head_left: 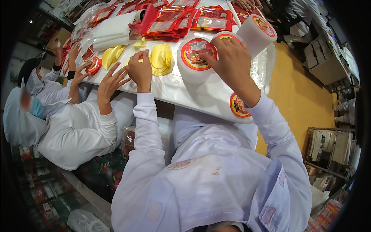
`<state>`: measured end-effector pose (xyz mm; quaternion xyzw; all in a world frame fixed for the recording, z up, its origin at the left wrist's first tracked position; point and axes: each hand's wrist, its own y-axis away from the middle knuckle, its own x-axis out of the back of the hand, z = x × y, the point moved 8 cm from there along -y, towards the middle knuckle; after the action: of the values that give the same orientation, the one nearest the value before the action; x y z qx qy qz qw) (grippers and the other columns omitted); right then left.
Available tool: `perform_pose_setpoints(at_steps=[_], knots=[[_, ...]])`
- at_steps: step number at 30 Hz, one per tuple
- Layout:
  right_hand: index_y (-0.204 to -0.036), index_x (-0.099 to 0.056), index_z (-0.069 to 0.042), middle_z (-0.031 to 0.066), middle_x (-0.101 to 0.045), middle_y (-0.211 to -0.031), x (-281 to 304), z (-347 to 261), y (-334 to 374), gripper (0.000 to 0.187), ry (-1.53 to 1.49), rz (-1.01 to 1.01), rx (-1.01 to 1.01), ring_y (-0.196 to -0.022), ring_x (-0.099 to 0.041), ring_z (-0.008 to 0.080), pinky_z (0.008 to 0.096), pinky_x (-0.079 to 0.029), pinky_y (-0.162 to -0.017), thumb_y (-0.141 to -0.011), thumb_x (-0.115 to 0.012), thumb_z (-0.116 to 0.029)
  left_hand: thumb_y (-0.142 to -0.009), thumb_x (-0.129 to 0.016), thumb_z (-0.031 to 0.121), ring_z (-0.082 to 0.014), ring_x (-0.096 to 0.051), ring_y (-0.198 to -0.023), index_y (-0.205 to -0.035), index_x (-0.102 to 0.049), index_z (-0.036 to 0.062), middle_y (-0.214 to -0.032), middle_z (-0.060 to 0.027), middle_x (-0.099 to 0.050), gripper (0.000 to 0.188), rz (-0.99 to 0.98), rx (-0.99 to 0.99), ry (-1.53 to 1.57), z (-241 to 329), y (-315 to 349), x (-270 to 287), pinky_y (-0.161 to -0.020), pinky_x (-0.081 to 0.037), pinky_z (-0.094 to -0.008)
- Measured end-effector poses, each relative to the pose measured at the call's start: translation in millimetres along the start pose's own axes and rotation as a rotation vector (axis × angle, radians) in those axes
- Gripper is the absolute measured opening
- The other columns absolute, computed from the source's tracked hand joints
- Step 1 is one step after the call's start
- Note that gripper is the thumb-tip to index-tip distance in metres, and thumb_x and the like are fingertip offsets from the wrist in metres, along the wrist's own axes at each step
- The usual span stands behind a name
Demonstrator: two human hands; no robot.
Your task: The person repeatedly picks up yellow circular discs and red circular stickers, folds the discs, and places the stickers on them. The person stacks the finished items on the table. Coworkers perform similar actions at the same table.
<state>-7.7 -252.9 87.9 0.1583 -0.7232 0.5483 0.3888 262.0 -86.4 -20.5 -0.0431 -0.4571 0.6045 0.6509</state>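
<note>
My left hand (140, 71) is raised over the near edge of the white table, fingers curled together beside a stack of yellow round-edged paper pieces (162, 59). A bit of yellow shows at its fingertips; what it pinches, if anything, I cannot make out. My right hand (234, 62) reaches over the white cylindrical tubs, thumb apart from the fingers. Its thumb overlaps the red and yellow round label (195, 49) on top of the nearest tub (195, 75). Another label (228, 36) is partly hidden behind that hand. A third tub (257, 36) leans at the right.
Red flat pouches (166, 21) lie in piles across the table's far side, beside a red tape dispenser (143, 22). Another round label (239, 105) is at the near right corner. On my left, co-workers in white (85, 127) have their hands over the table.
</note>
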Motion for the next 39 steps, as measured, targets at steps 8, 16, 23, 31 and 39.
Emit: perform_pose_setpoints(at_steps=[8, 16, 23, 31, 39], knots=[[-0.092, -0.073, -0.015, -0.0005, -0.066, -0.089, 22.5, -28.5, 25.0, 0.027, -0.362, -0.056, 0.239, -0.086, -0.060, 0.0207, 0.0361, -0.042, -0.082, -0.077, -0.085, -0.034, -0.089, -0.071, 0.024, -0.0335, -0.073, -0.087, -0.099, -0.078, 0.0047, -0.092, -0.0159, -0.076, 0.023, -0.274, 0.051, -0.163, -73.2, -31.1, 16.2, -0.080, -0.056, -0.0413], [-0.088, -0.068, -0.013, -0.0021, -0.071, -0.099, 55.0, 31.2, 19.6, 0.015, -0.251, 0.254, 0.043, -0.100, -0.066, 0.0193, 0.0378, -0.041, -0.086, -0.082, -0.080, -0.017, -0.089, -0.074, 0.026, -0.0267, -0.073, -0.079, -0.097, -0.078, 0.0061, -0.087, -0.0116, -0.077, 0.022, -0.205, 0.130, -0.191, -92.7, -17.8, 18.6, -0.074, -0.056, -0.0385], [-0.105, -0.065, -0.013, 0.0025, -0.068, -0.129, -5.9, 66.5, 49.8, 0.024, -0.273, -0.134, 0.014, -0.123, -0.060, 0.0238, 0.0449, -0.039, -0.103, -0.085, -0.078, -0.018, -0.102, -0.065, 0.022, -0.0133, -0.070, -0.077, -0.112, -0.071, 0.0007, -0.092, -0.0050, -0.074, 0.025, -0.156, 0.479, 0.875, -12.2, 3.4, 55.8, -0.070, -0.056, -0.0273], [-0.128, -0.067, -0.013, 0.0056, -0.064, -0.136, 81.7, 7.9, 8.0, 0.041, -0.668, -0.058, 0.112, -0.128, -0.057, 0.0276, 0.0465, -0.034, -0.109, -0.089, -0.075, -0.016, -0.101, -0.067, 0.018, -0.0096, -0.068, -0.073, -0.112, -0.069, -0.0019, -0.093, -0.0063, -0.073, 0.023, -0.767, 0.521, 1.324, 155.8, 65.7, 59.2, -0.058, -0.054, -0.0240], [-0.101, -0.079, -0.025, -0.0027, -0.072, -0.122, 122.9, -48.9, 11.3, 0.028, -0.380, 0.167, 0.510, -0.112, -0.062, 0.0224, 0.0455, -0.041, -0.103, -0.073, -0.084, -0.027, -0.102, -0.065, 0.021, -0.0102, -0.070, -0.078, -0.114, -0.067, 0.0023, -0.094, -0.0036, -0.072, 0.022, -1.057, 0.844, 1.454, 171.3, 111.3, 41.8, -0.062, -0.055, -0.0236]])
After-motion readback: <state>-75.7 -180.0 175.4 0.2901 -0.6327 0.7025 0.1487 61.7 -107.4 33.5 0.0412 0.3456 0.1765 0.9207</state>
